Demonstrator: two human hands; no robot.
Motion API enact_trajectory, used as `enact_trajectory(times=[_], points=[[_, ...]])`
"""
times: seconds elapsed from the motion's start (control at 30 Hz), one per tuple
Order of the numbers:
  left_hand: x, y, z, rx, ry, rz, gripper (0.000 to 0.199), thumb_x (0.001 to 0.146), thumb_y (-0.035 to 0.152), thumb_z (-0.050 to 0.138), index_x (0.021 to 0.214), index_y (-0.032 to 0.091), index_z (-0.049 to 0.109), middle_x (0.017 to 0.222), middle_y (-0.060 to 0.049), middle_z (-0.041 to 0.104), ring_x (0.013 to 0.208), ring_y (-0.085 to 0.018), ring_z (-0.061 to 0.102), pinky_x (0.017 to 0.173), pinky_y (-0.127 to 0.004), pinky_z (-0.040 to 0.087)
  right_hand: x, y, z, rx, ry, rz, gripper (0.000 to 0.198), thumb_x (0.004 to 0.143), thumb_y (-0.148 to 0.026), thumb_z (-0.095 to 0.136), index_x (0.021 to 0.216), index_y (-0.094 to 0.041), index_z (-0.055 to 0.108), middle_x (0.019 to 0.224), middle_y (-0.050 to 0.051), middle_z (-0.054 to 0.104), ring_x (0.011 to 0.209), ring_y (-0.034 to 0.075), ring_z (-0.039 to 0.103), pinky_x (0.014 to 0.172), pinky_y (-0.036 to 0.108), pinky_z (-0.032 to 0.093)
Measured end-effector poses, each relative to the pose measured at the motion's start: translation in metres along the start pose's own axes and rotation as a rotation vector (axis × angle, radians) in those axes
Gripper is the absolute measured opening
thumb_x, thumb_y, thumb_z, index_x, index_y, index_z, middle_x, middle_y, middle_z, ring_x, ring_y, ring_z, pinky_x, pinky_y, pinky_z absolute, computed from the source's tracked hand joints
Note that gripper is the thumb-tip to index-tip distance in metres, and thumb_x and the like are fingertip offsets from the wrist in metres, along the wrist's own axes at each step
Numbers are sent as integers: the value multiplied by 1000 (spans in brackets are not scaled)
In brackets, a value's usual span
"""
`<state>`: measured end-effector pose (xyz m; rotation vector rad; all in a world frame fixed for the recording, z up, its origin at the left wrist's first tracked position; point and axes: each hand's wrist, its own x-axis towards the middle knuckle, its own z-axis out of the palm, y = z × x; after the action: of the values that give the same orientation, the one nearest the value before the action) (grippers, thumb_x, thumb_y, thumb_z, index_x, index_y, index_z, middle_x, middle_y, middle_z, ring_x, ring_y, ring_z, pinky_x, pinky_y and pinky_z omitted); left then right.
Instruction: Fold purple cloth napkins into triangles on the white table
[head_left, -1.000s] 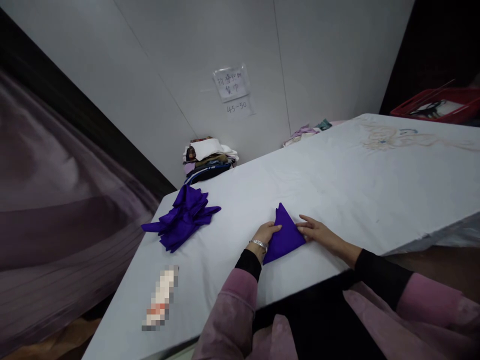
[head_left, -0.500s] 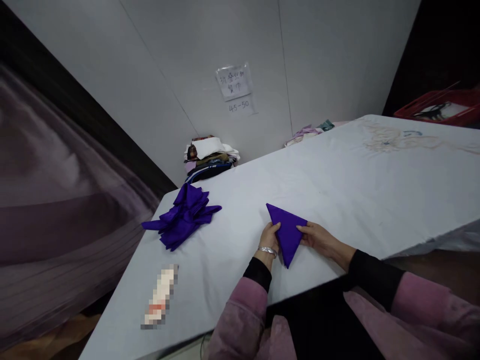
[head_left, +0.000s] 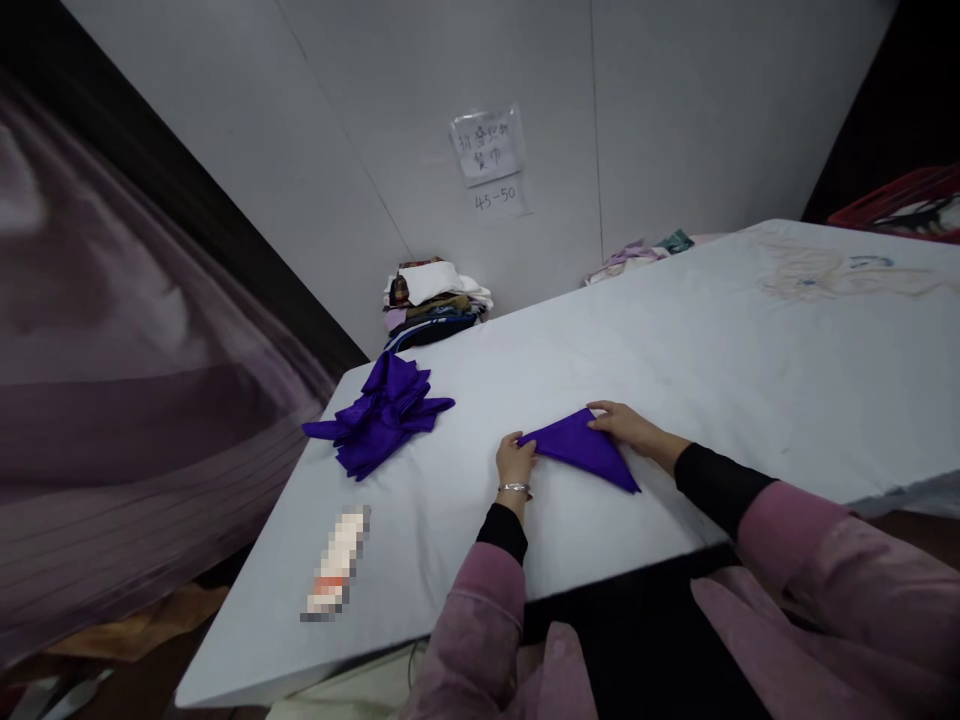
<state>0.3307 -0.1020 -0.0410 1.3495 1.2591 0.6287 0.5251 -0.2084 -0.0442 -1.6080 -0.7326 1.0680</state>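
Note:
A purple cloth napkin, folded into a triangle, is held between my two hands over the white-covered table. My left hand, with a silver bracelet at the wrist, pinches its left corner. At the upper right corner, my right hand has its thumb and fingers closed on the cloth. The third corner points down and to the right, towards me. To the left lies a loose heap of purple cloth, touched by neither hand.
A pixelated oblong object lies at the table's left. Folded fabrics are stacked by the wall, with more cloth along the back edge. A red basket stands far right. Curtain fabric hangs at left; a handwritten sign is on the wall.
The napkin has turned between my hands: its long point swung from facing me to the lower right. My right hand moved up to the top corner, my left to the left corner. The view shifted slightly.

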Motion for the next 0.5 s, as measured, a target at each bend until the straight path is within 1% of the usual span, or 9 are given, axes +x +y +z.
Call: enact_trajectory(times=[0.07, 0.13, 0.17, 0.23, 0.3, 0.37, 0.43, 0.5], points=[[-5, 0, -3, 178, 40, 57, 30, 67, 21, 68, 96, 21, 59, 100, -8, 65, 97, -23, 60, 83, -35, 46, 6, 5, -1, -189, 66, -65, 52, 73, -20, 60, 124, -13, 52, 94, 9, 67, 74, 19, 62, 69, 33, 51], [-9, 1, -6, 339, 56, 118, 23, 67, 20, 68, 89, 22, 62, 103, -8, 65, 107, -26, 55, 90, -36, 41, 7, 10, 0, -326, 107, -128, 53, 73, -19, 59, 126, -14, 52, 105, 11, 65, 87, 23, 62, 82, 38, 48], [-11, 2, -8, 410, 56, 142, 18, 67, 21, 67, 85, 22, 63, 103, -8, 65, 109, -27, 54, 91, -36, 40, 5, 12, 2, -392, 129, -175, 53, 73, -19, 59, 126, -16, 53, 113, 11, 62, 97, 25, 59, 89, 41, 45], [-13, 4, -10, 529, 48, 176, 14, 70, 23, 64, 84, 22, 64, 103, -8, 66, 107, -26, 55, 90, -36, 40, -2, 12, 8, -568, 152, -328, 52, 77, -22, 56, 129, -16, 51, 130, 12, 53, 118, 28, 47, 103, 44, 33], [-12, 6, -11, 623, 35, 196, 15, 72, 24, 61, 85, 22, 65, 103, -8, 66, 103, -26, 56, 87, -34, 41, -10, 9, 17, -765, 117, -507, 52, 83, -29, 50, 134, -16, 46, 141, 11, 41, 133, 27, 31, 110, 44, 20], [-10, 7, -12, 693, 25, 207, 17, 73, 25, 58, 88, 21, 66, 103, -8, 67, 101, -24, 58, 84, -33, 42, -15, 5, 27, -898, 26, -626, 56, 89, -39, 43, 140, -16, 38, 148, 10, 31, 138, 26, 19, 112, 46, 13], [-8, 9, -12, 741, 20, 208, 20, 75, 25, 55, 91, 21, 66, 102, -8, 68, 98, -23, 59, 81, -31, 43, -18, 5, 34, -1000, -54, -694, 64, 90, -52, 38, 143, -16, 31, 150, 11, 25, 139, 27, 13, 112, 49, 10], [-7, 9, -12, 775, 21, 207, 21, 77, 25, 53, 92, 21, 67, 101, -7, 68, 96, -22, 61, 79, -30, 44, -21, 10, 37, -1086, -120, -734, 74, 88, -62, 34, 143, -13, 30, 150, 14, 25, 139, 28, 14, 112, 50, 8]])
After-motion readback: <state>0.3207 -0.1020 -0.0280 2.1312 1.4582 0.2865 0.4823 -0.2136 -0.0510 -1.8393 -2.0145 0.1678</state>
